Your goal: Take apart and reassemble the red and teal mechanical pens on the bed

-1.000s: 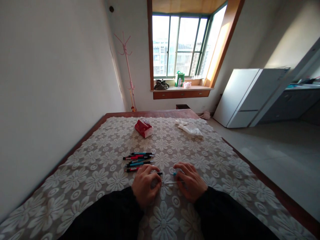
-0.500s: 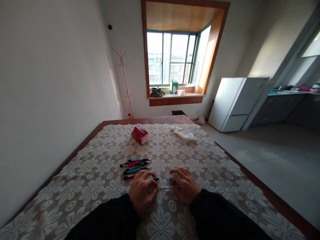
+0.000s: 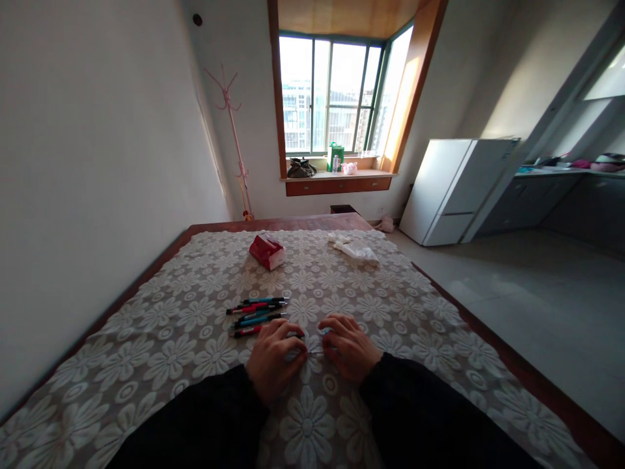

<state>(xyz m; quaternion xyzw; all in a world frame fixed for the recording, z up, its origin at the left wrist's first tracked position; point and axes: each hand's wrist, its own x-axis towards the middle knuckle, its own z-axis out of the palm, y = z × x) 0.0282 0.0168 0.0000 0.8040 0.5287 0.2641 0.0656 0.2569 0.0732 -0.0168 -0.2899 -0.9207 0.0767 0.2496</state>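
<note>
My left hand [image 3: 277, 358] is closed low over the cloth, its fingers curled round a pen part whose dark end [image 3: 302, 336] peeks out at the fingertips. Facing it, my right hand [image 3: 350, 348] is curled too, with a bit of a light blue pen part [image 3: 323, 331] showing by its index finger. A thin pen refill [image 3: 315, 353] spans the small gap between the two hands, running into the right fingers and reaching the left thumb. The fingers hide most of these parts. Just beyond my left hand lies a loose pile of blue, red and black pens [image 3: 258, 311].
A flower-patterned lace cloth [image 3: 176, 355] covers the wooden table. Farther back lie a red tissue pack [image 3: 267, 251] and a crumpled white plastic bag [image 3: 357, 252]. Past the table are a pink coat stand [image 3: 233, 130], a window sill with bags, and a white fridge [image 3: 439, 189].
My hands have come closer together, shortening the visible stretch of refill between them. The whole view has shifted, so everything sits slightly higher and further left.
</note>
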